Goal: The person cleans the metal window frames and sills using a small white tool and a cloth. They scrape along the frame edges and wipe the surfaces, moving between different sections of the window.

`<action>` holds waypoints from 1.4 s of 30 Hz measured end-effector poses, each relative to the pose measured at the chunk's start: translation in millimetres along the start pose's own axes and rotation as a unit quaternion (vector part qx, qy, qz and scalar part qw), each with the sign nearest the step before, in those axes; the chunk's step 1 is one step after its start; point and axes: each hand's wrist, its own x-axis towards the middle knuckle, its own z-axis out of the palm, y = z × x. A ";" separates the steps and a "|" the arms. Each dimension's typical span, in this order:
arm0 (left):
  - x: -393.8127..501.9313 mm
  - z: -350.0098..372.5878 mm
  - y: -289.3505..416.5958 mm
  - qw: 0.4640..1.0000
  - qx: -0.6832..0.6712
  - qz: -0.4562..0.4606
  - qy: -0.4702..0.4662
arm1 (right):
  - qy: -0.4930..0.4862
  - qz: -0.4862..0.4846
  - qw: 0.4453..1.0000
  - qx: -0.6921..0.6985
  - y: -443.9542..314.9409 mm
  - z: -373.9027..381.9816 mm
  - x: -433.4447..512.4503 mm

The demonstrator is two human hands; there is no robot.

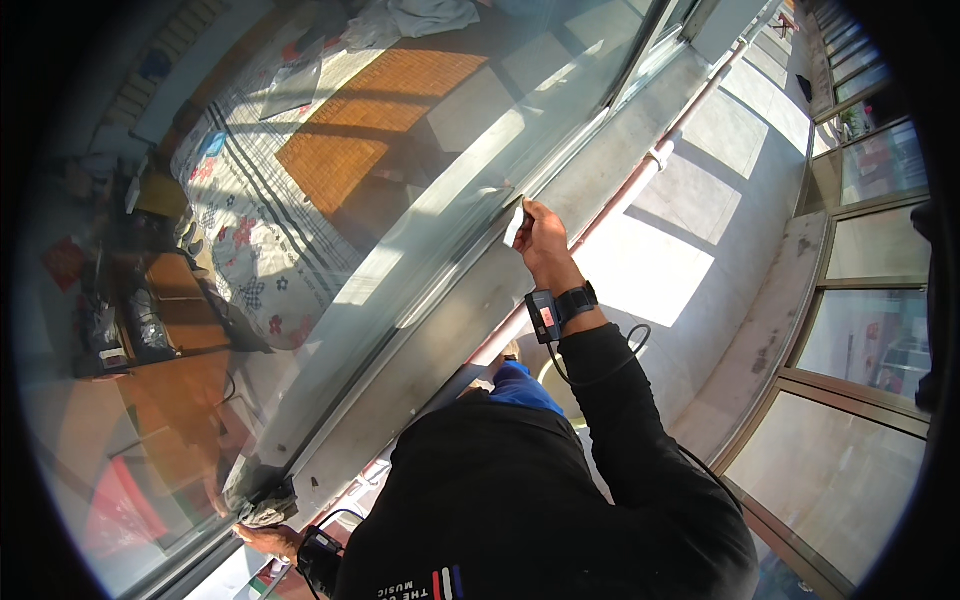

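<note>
My right hand (541,238) is shut on a small thin white piece (514,227), perhaps a scraper, with a thin dark edge beside the bottom frame of the window. A black band and a small boxed device with a cable sit on that wrist. At the lower left, my left hand (268,538) is by the window frame (360,375), with a crumpled grey-brown cloth (268,510) against its fingers. The large window pane (390,225) stands between me and a room, and it carries reflections.
A stone sill (465,307) runs along the frame, with small dark bits on it. A pale pipe (626,184) follows the sill. Behind the pane are a bed with a patterned sheet (262,247) and wooden furniture (180,300). Framed windows (862,330) line the right side.
</note>
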 end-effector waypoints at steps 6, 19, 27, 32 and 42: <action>9.0 -18.2 -16.6 0.875 0.364 0.319 -0.023 | -0.030 0.048 0.998 -0.039 72.1 18.9 -49.4; -6.2 0.4 -1.4 0.998 -0.053 0.016 -0.027 | -0.273 0.164 0.948 0.014 168.8 38.2 -137.4; -8.3 -9.4 -3.5 0.988 -0.027 0.088 -0.123 | -0.358 0.247 0.893 0.119 153.0 23.2 -152.9; -1.4 -10.7 -10.6 0.965 -0.236 -0.024 -0.112 | -0.351 0.247 0.896 0.111 160.2 19.4 -164.6; 7.6 -24.1 -17.2 0.938 -0.307 -0.065 -0.149 | -0.282 0.257 0.924 0.028 169.3 -10.1 -169.4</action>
